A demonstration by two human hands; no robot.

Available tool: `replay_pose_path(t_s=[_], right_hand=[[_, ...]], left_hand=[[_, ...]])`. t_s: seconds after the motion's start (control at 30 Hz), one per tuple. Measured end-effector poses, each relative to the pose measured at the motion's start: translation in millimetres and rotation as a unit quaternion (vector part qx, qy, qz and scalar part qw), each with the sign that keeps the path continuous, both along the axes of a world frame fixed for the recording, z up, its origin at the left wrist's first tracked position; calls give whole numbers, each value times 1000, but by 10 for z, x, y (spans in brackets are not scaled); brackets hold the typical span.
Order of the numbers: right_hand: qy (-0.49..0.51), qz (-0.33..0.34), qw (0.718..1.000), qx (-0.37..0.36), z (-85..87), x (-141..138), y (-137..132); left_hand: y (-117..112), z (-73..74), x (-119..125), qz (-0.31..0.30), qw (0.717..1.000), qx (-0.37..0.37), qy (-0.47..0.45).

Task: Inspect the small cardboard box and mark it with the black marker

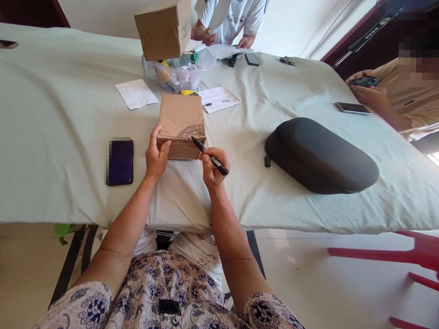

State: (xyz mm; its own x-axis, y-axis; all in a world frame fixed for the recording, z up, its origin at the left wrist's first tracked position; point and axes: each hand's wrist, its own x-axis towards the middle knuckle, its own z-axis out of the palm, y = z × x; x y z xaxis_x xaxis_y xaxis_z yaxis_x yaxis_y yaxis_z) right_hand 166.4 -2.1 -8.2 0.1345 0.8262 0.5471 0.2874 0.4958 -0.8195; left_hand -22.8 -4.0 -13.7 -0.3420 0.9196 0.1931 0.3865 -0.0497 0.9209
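A brown cardboard box (181, 112) sits on the cloth-covered table in front of me, with black scribbled lines across the near right part of its top. My left hand (157, 155) grips the box's left side, thumb on the front face and fingers at the top left edge. In my right hand (215, 167) is a black marker pen (214, 160), held in a writing grip. Its dark tip points at the scribbles by the box's near top edge; whether it touches the cardboard I cannot tell.
A phone (120, 162) lies left of the box, and a dark hard case (322, 155) stands to the right. Behind are papers (137, 93), a filled plastic basket (178, 75) and another cardboard box (163, 34). Two people sit at the far and right sides. A red stool (421, 249) stands on the floor.
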Motion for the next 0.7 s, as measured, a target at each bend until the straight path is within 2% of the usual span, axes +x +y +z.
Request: replay_pose_path(t_s=[0.07,0.2,0.23,0.3,0.4,0.5,0.6,0.7], right_hand=[[7,14,1000,6,9,-15,-13],[68,-148,987,16,54,77,79],[71,-176,982,-1,53,123,126],[52,-190,978,-65,19,225,226],[-22,-178,962,-207,-80,345,335],[-146,-183,915,-328,-161,389,351],[-257,-187,868,-381,-196,388,307],[-301,-183,849,-394,-213,388,273]], left_hand=[[-3,5,-4,-3,1000,-3,0],[-3,11,-28,-13,1000,-17,0],[-4,11,-34,-15,1000,-23,-1],[-9,7,-40,-13,1000,-29,-2],[-19,-4,-38,-1,1000,-11,-21],[-28,-5,-34,21,1000,20,-5],[-38,25,-37,58,995,41,67],[-68,103,-70,98,987,60,110]])
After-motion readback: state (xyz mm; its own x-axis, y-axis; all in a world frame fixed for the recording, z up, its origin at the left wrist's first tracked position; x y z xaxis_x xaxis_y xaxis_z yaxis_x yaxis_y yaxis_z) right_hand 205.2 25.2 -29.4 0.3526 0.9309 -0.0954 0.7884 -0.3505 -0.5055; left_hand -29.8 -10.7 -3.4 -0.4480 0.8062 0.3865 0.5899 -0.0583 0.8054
